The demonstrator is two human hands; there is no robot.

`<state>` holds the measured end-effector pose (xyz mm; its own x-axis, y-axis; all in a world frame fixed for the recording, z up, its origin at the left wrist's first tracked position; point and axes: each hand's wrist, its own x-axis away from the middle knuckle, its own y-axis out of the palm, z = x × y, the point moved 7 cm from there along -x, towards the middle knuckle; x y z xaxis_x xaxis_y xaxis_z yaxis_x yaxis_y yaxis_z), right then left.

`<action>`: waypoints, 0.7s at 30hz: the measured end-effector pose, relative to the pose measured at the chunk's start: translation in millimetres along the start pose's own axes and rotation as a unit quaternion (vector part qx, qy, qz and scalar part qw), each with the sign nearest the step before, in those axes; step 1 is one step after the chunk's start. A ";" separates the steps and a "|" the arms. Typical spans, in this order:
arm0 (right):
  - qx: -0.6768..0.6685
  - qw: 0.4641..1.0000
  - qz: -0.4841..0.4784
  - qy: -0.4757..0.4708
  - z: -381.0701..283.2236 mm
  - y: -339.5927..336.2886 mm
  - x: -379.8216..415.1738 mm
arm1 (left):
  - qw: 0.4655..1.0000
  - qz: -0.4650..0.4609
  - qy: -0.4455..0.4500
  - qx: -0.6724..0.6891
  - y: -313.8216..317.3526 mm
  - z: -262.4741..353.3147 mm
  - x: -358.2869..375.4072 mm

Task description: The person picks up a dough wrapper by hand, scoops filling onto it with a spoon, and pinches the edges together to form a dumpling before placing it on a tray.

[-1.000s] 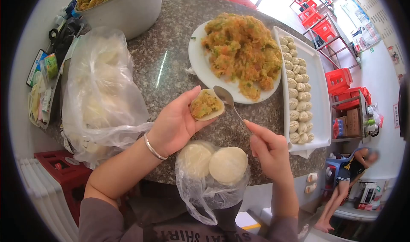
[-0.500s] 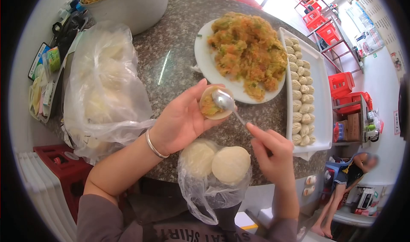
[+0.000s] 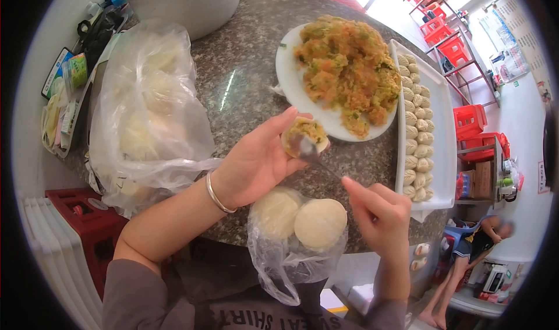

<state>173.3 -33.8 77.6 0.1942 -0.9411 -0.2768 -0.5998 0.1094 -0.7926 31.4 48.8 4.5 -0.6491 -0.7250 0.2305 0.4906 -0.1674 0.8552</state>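
My left hand (image 3: pixel 256 164) cradles a round dumpling wrapper (image 3: pixel 289 147) between thumb and fingers, cupped around orange-green filling (image 3: pixel 314 132). With my right hand (image 3: pixel 379 216) I grip the handle of a metal spoon (image 3: pixel 308 150), whose bowl presses against the filling inside the wrapper. Just beyond, a white plate (image 3: pixel 285 68) bears a mound of the same chopped filling (image 3: pixel 343 68). Below my hands, two stacks of round wrappers (image 3: pixel 320 224) lie partly in a clear plastic bag (image 3: pixel 279 272). Pleated dumplings (image 3: pixel 416 138) stand in rows on a white tray (image 3: pixel 441 126) at the right.
A large plastic bag of pale dough pieces (image 3: pixel 151 114) lies on the left of the speckled stone table (image 3: pixel 244 39). Behind it stands a big metal pot (image 3: pixel 192 9). A seated person (image 3: pixel 474 248) is off to the right, with red stools (image 3: pixel 469 120) beyond.
The spoon has tilted and dropped lower in the wrapper, which now curls more around the filling. My view has shifted slightly, so everything sits a little farther right.
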 end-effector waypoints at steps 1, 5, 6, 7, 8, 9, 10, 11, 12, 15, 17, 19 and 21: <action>0.000 1.000 0.000 0.001 0.0 0.2 -1.0 | 1.000 -0.006 0.003 0.001 0.1 0.1 0.0; 0.051 0.998 -0.023 0.017 4.3 4.2 -1.2 | 1.000 -0.016 0.014 -0.007 0.9 0.4 -0.3; 0.031 0.999 -0.021 0.023 6.7 5.4 -0.2 | 1.000 -0.016 0.015 -0.006 0.6 0.1 0.0; 0.031 0.999 -0.020 0.023 7.8 5.9 -1.1 | 1.000 -0.015 0.016 0.001 0.0 0.4 0.2; -0.004 0.998 0.014 0.055 13.7 1.5 -2.9 | 1.000 -0.015 0.017 0.007 -0.5 0.8 -0.1; -0.039 0.994 0.048 0.087 20.6 -2.7 -3.9 | 1.000 -0.016 0.016 0.006 -0.6 0.2 -0.4; -0.038 0.994 0.050 0.088 24.9 -2.4 -6.4 | 1.000 -0.010 -0.020 -0.018 -2.0 -6.3 -0.3; -0.014 0.993 0.046 0.112 33.9 -0.8 -9.3 | 0.997 -0.003 -0.056 -0.043 -3.4 -12.8 0.4; 0.010 0.990 0.044 0.135 42.2 1.0 -11.2 | 0.997 -0.006 -0.059 -0.046 -2.9 -14.0 0.5; 0.034 0.992 0.046 0.110 47.0 10.2 -15.4 | 0.994 0.001 -0.108 -0.033 -5.4 -20.5 0.6; 0.016 0.993 0.026 0.114 40.7 12.9 -15.3 | 0.995 0.018 -0.102 -0.007 -9.7 -18.9 0.3; -0.004 0.993 0.001 0.114 34.4 13.9 -13.1 | 0.996 0.013 -0.083 0.020 -6.9 -13.8 -0.5; -0.023 0.992 -0.015 0.120 29.2 13.8 -7.1 | 0.997 0.011 -0.059 0.046 -8.1 -8.2 -2.7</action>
<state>186.3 -16.3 52.8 0.0241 -0.9934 -0.1118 -0.6319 0.0716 -0.7717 34.0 46.7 -6.9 -0.7062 -0.6424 0.2976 0.4527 -0.0866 0.8874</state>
